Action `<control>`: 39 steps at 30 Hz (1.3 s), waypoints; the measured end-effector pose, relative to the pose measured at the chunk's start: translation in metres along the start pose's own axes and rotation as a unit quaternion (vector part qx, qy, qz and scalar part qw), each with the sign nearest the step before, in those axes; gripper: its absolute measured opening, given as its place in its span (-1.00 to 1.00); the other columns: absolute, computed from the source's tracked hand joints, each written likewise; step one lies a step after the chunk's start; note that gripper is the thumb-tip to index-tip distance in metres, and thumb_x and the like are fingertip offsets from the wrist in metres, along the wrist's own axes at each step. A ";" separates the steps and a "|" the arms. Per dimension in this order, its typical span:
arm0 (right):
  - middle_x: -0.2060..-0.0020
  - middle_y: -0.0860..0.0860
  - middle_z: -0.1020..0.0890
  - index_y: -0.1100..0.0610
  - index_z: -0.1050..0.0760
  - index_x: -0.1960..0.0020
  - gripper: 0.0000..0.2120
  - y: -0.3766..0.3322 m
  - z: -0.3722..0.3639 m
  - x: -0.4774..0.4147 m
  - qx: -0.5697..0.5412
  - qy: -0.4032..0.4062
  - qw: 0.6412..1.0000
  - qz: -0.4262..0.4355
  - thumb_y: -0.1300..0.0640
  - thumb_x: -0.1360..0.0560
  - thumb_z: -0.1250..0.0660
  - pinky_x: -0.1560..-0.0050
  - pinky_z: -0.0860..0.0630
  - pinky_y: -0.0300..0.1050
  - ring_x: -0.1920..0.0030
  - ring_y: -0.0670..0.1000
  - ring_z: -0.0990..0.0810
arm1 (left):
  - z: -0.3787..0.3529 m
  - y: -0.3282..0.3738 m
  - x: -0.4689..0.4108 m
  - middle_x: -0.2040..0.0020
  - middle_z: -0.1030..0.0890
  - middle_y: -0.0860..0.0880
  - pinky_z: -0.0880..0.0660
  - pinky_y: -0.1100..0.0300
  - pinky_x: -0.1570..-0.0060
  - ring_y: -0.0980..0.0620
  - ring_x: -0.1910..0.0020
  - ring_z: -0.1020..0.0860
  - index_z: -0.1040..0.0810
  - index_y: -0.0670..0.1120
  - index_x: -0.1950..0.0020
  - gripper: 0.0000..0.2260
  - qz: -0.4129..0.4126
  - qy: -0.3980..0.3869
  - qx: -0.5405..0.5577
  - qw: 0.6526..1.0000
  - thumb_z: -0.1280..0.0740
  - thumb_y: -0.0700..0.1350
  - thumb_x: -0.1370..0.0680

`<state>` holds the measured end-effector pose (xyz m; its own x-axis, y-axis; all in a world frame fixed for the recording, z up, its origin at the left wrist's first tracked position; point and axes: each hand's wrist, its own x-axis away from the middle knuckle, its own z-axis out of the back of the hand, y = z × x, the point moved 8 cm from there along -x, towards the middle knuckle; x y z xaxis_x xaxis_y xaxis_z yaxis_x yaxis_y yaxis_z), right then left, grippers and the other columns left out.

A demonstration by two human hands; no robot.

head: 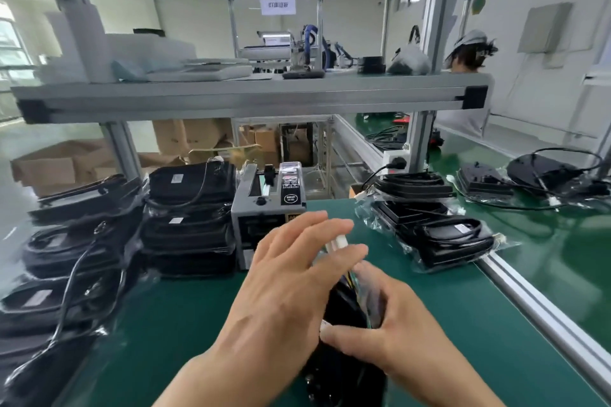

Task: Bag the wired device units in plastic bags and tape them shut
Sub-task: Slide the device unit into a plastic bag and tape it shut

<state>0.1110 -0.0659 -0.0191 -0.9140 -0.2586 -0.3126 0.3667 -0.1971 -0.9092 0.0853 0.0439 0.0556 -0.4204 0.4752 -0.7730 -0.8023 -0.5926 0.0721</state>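
Left hand [287,277]: fingers [330,230] straight, slightly apart, laid flat over 1 white plastic connector [340,243]; whether they press it or only cover it, cannot tell.
Right hand [400,337]: thumb and fingers curled round the mouth of 1 clear plastic bag [372,277], clamping it against the black wired device unit [344,307] inside.
Unit sits between the 2 hands, below the left fingers and left of the right fingers. Long axis runs from the person's body away toward the bench back; connector and coloured wires poke out at the far end.
Judgement: wires not yet tucked in, bag still untaped.
Grey electric tape dispenser [264,215] stands just beyond the left fingertips, on the unit's axis line; left hand is the nearer 1 for fetching tape.
Further out: stack of bagged black units [188,218] left of the dispenser, another bagged stack [433,228] to the right, all on the green bench mat [463,324].
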 end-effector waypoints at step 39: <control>0.01 -0.49 -0.61 -0.34 -0.49 -0.23 -0.31 0.020 0.018 0.005 0.020 0.178 0.982 -0.064 0.07 -0.22 -0.65 0.09 -0.38 -0.65 0.01 -0.43 -0.59 | -0.005 -0.198 0.062 0.27 -0.65 0.06 -0.50 0.27 0.26 0.13 0.26 -0.58 -0.72 -0.04 0.01 -0.86 0.560 0.214 0.362 0.714 -0.34 -0.14 -0.60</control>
<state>0.1168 -0.0884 -0.0339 -0.9529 0.1164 -0.2802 0.2457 -0.2457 -0.9377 0.2203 0.1874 -0.0094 -0.9265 -0.3664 -0.0859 -0.1386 0.1202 0.9830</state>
